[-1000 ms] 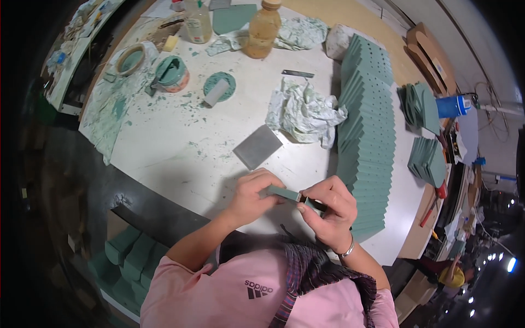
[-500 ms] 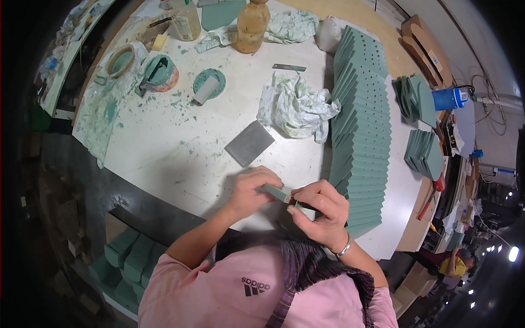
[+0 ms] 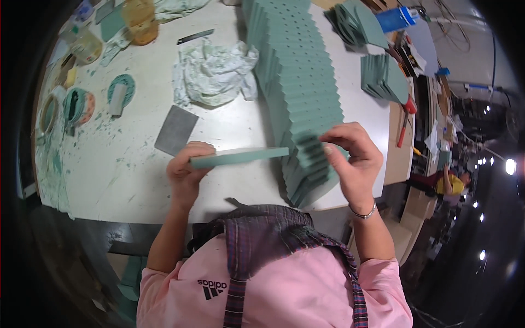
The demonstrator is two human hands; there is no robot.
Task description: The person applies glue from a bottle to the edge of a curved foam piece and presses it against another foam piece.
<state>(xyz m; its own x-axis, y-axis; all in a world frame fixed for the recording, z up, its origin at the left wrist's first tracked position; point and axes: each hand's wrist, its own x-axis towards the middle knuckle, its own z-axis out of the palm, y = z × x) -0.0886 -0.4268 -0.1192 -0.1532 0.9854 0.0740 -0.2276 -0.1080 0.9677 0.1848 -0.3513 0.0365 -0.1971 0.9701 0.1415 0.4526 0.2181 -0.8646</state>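
Observation:
My left hand [image 3: 188, 169] grips one end of a flat green panel [image 3: 240, 157], which is held edge-up above the table's near side. The panel's free end points right and overlaps the long row of green panels [image 3: 298, 71] in the picture. My right hand [image 3: 356, 161], with a metal bracelet at its wrist, is held above the near end of that row. Its thumb and fingers are apart and nothing is between them. Just beyond my left hand lies a dark grey rectangular sheet [image 3: 176, 130], flat on the white table.
A crumpled cloth [image 3: 213, 74] and a dark blade-like strip [image 3: 195, 36] lie left of the row. Tubs of green paste [image 3: 82, 106] and an amber bottle [image 3: 140, 22] stand at the left. More green panels [image 3: 383, 76] are stacked at the right. Another person [image 3: 451, 182] is far right.
My head view has swung right. The right hand has come off the small-looking panel and moved right, over the row. The panel, held in my left hand, now shows its long edge.

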